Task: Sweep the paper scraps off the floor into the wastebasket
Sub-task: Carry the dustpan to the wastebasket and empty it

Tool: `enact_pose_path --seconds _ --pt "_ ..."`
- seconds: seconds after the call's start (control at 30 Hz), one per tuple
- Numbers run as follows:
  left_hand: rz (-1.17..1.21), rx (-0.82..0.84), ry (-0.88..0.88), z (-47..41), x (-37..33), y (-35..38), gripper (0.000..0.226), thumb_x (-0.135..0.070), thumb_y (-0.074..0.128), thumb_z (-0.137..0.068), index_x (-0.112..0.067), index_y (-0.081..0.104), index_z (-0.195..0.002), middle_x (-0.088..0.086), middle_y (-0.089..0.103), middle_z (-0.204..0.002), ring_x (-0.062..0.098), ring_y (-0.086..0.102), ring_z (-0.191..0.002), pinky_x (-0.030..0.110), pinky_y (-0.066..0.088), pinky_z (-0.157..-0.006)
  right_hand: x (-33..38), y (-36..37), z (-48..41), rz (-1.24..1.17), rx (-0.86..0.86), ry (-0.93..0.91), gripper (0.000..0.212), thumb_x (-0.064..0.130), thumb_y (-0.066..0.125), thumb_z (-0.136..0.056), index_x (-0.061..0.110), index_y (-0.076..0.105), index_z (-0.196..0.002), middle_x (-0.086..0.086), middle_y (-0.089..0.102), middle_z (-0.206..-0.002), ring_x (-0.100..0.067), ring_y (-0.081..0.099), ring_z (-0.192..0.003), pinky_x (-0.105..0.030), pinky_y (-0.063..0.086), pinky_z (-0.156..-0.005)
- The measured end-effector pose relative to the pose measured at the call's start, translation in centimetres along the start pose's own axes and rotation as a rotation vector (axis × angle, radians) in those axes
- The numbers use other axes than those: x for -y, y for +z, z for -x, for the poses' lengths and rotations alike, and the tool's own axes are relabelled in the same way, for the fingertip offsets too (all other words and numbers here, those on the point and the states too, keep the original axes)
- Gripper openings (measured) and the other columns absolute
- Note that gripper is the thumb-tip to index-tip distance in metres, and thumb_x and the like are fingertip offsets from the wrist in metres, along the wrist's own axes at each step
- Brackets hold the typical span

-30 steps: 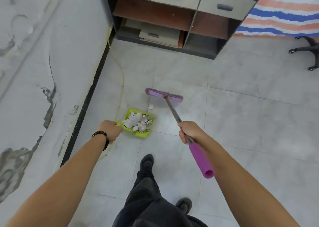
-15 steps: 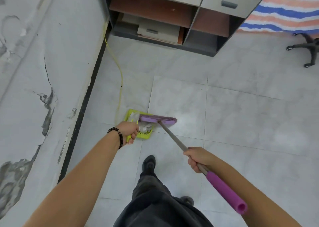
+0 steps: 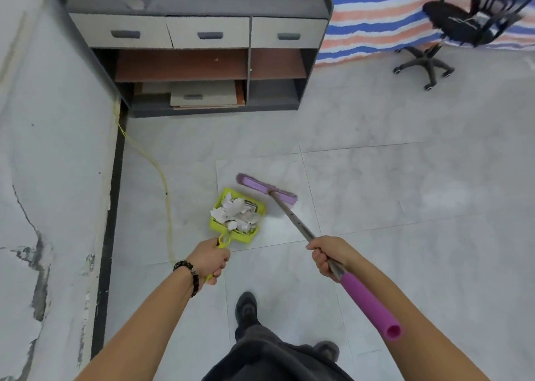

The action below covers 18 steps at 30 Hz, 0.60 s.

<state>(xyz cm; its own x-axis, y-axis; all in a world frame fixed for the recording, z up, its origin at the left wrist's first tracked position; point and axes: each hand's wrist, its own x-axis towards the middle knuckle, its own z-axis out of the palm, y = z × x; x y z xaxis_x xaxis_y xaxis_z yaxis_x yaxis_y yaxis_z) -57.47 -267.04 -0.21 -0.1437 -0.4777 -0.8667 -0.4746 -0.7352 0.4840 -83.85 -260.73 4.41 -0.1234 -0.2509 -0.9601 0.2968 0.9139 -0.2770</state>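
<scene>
A lime-green dustpan point(image 3: 259, 208) sits on the tiled floor ahead of me, filled with white paper scraps point(image 3: 236, 212). My left hand point(image 3: 209, 259) is closed around the dustpan's yellow handle. My right hand point(image 3: 331, 254) grips the metal shaft of a broom just above its purple grip point(image 3: 367, 305). The purple broom head point(image 3: 266, 189) rests on the floor at the far right edge of the dustpan. No wastebasket is in view.
A grey wall with a black skirting point(image 3: 111, 207) runs along the left. A yellow cord point(image 3: 156, 166) trails over the floor beside it. A grey drawer cabinet point(image 3: 208, 33) stands ahead, a black office chair point(image 3: 463, 21) and a striped tarp point(image 3: 376, 13) at the back right. My shoes point(image 3: 246, 308) are below.
The broom head swept into the dustpan, then drew back to its far right edge. My left hand shifted back on the handle. The view has tilted up, showing more of the cabinet.
</scene>
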Motion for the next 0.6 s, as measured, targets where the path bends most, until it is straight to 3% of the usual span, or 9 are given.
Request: enact_pose_path --seconds 0.27,0.6 --pt "-0.342 0.177 0.163 0.1 -7.4 9.6 0.023 0.001 0.043 -0.082 -0.018 0.048 -0.094 0.002 0.032 -0.060 0.014 0.023 -0.042 0.019 0.017 -0.045 -4.4 -8.8 3.7 -0.435 -0.031 -0.073 0.017 0.003 0.050 -0.094 0.012 0.044 -0.081 0.005 0.035 -0.044 -0.004 0.029 -0.029 -0.014 0.026 -0.027" --pt "-0.703 0.361 0.293 1.1 -14.4 32.5 0.023 0.001 0.042 -0.084 -0.017 0.053 -0.091 0.002 0.028 -0.063 0.014 0.018 -0.045 0.019 0.016 -0.046 -12.7 -23.9 6.4 -1.007 -0.123 -0.129 0.030 -0.002 0.051 -0.087 0.016 0.040 -0.066 0.006 0.033 -0.046 -0.005 0.029 -0.029 -0.015 0.027 -0.028"
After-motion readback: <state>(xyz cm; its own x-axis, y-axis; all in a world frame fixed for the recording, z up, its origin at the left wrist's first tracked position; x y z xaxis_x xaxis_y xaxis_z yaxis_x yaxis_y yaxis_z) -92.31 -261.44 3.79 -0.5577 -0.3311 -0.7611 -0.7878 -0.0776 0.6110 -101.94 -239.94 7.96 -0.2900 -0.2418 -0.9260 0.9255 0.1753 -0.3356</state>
